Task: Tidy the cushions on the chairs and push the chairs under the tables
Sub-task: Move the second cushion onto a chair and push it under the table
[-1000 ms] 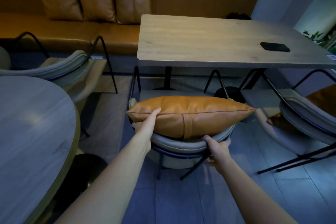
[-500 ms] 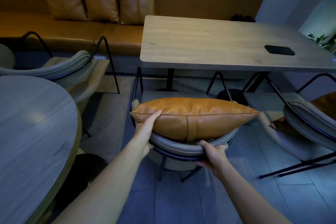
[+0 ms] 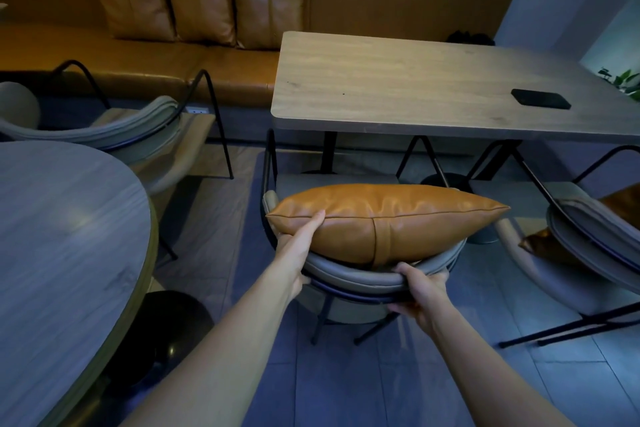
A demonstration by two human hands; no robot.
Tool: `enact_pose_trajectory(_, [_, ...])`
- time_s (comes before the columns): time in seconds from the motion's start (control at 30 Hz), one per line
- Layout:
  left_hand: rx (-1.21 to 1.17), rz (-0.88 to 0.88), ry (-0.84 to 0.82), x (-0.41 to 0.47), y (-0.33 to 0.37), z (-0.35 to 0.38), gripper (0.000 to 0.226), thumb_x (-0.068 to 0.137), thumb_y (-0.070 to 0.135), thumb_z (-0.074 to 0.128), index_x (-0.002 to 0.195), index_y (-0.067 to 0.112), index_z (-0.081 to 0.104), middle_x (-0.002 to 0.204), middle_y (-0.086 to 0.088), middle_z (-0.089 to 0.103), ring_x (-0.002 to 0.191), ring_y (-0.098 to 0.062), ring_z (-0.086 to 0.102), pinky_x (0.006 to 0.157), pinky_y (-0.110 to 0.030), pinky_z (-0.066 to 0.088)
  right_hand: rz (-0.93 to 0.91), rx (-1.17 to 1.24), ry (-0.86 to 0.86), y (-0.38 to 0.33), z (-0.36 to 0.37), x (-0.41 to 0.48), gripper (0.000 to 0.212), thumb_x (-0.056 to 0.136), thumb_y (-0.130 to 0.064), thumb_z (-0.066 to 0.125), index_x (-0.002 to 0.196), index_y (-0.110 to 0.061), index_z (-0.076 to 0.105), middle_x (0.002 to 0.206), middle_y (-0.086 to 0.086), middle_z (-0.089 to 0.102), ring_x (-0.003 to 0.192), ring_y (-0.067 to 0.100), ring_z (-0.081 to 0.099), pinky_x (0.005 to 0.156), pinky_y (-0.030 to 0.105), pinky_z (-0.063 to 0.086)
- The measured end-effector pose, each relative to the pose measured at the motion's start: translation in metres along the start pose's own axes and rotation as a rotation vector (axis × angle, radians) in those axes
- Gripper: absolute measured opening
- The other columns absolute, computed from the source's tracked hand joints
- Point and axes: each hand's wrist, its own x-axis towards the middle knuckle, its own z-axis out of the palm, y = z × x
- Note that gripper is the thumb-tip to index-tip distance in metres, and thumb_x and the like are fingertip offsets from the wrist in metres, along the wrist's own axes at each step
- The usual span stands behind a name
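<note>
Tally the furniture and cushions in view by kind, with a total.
Cushions: 5 (three on the bench, one under the left hand, one on the right chair)
Chairs: 3
Tables: 2
Bench: 1
Total: 11

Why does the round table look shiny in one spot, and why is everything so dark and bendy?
Head view: dim bluish room light; a soft glare patch sits on the round table; the wide-angle lens bends the rectangular table edges; the orange cushion stays sharp.

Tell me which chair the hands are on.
The middle chair, facing the rectangular table. Its cushion stands along the backrest; right hand grips the backrest, left hand touches the cushion.
</note>
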Motion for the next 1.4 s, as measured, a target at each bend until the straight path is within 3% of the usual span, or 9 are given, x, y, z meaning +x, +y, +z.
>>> enact_pose_trajectory(0.2, [0.033, -0.026, -0.003, -0.006, -0.005, -0.004, 0.119, 0.067, 0.070, 0.081, 0.162, 0.029, 0.021, 0.163, -0.005, 0.038, 0.146, -0.038, 0.037, 0.113, -0.073, 0.028, 0.007, -0.027, 0.010, 0.007, -0.006, -0.009, 0.081, 0.082, -0.014, 0.078, 0.144, -0.021, 0.025, 0.105, 0.010, 0.052, 0.097, 0.036, 0.065, 0.045, 0.043, 0.061])
enact_pose_trajectory(0.4, [0.068, -0.021, -0.033, -0.005, -0.001, -0.007, 0.131, 0.053, 0.076, 0.082, 0.162, 0.031, 0.023, 0.162, -0.005, 0.041, 0.144, -0.038, 0.040, 0.112, -0.073, 0.029, -0.011, 0.015, 0.012, 0.007, -0.003, -0.013, 0.086, 0.084, -0.017, 0.078, 0.148, -0.021, 0.020, 0.103, 0.007, 0.051, 0.090, 0.030, 0.063, 0.061, 0.050, 0.064])
enact_pose_trajectory(0.53, [0.073, -0.016, -0.022, -0.004, -0.002, -0.004, 0.126, 0.061, 0.074, 0.081, 0.163, 0.031, 0.020, 0.163, -0.005, 0.038, 0.145, -0.039, 0.038, 0.112, -0.074, 0.028, -0.005, 0.055, 0.016, 0.007, -0.003, -0.015, 0.092, 0.082, -0.020, 0.078, 0.152, -0.024, 0.019, 0.118, 0.010, 0.054, 0.095, 0.031, 0.063, 0.065, 0.055, 0.064])
enact_pose_trajectory(0.67, [0.087, -0.017, -0.006, -0.004, -0.003, -0.002, 0.134, 0.048, 0.079, 0.082, 0.161, 0.036, 0.023, 0.162, -0.005, 0.041, 0.143, -0.040, 0.042, 0.110, -0.076, 0.029, 0.002, 0.077, 0.009, 0.007, -0.002, -0.016, 0.092, 0.082, -0.017, 0.077, 0.153, -0.024, 0.019, 0.103, 0.003, 0.049, 0.089, 0.030, 0.062, 0.064, 0.053, 0.064])
enact_pose_trajectory(0.93, [0.123, -0.044, 0.059, 0.001, -0.008, -0.006, 0.119, 0.069, 0.073, 0.078, 0.163, 0.028, 0.019, 0.162, -0.007, 0.040, 0.144, -0.040, 0.041, 0.111, -0.073, 0.032, 0.037, 0.082, 0.001, 0.014, -0.006, -0.017, 0.085, 0.079, -0.016, 0.082, 0.143, -0.024, 0.026, 0.118, 0.012, 0.052, 0.096, 0.036, 0.065, 0.060, 0.053, 0.064])
enact_pose_trajectory(1.03, [0.139, -0.057, 0.066, 0.001, -0.009, 0.000, 0.122, 0.071, 0.075, 0.075, 0.164, 0.029, 0.011, 0.162, -0.008, 0.040, 0.143, -0.040, 0.042, 0.110, -0.071, 0.034, 0.049, 0.046, -0.016, 0.010, -0.012, -0.012, 0.083, 0.081, -0.020, 0.081, 0.141, -0.023, 0.024, 0.110, 0.010, 0.050, 0.096, 0.037, 0.066, 0.056, 0.050, 0.064])
enact_pose_trajectory(1.1, [0.146, -0.063, 0.072, 0.002, -0.010, 0.000, 0.124, 0.070, 0.076, 0.074, 0.164, 0.030, 0.008, 0.161, -0.008, 0.041, 0.142, -0.039, 0.043, 0.111, -0.071, 0.034, 0.052, -0.004, -0.002, 0.009, -0.011, -0.010, 0.086, 0.079, -0.025, 0.082, 0.143, -0.021, 0.024, 0.110, 0.011, 0.053, 0.098, 0.038, 0.066, 0.061, 0.051, 0.065])
enact_pose_trajectory(1.23, [0.164, -0.064, 0.056, 0.001, -0.011, -0.005, 0.127, 0.064, 0.079, 0.076, 0.163, 0.036, 0.009, 0.162, -0.006, 0.039, 0.142, -0.040, 0.042, 0.110, -0.072, 0.035, -0.106, -0.325, 0.221, 0.012, -0.006, -0.014, 0.111, 0.073, -0.046, 0.081, 0.157, -0.010, 0.016, 0.157, 0.020, 0.032, 0.133, 0.046, 0.045, 0.102, 0.055, 0.046])
enact_pose_trajectory(1.4, [0.200, -0.074, 0.020, -0.003, -0.010, -0.014, 0.134, 0.060, 0.078, 0.079, 0.164, 0.033, 0.007, 0.164, -0.006, 0.036, 0.144, -0.041, 0.040, 0.109, -0.071, 0.036, -0.496, -0.851, 0.470, 0.029, -0.002, -0.038, 0.084, 0.091, -0.056, 0.060, 0.149, 0.001, 0.039, 0.155, 0.025, 0.039, 0.145, 0.041, 0.032, 0.115, 0.053, 0.029])
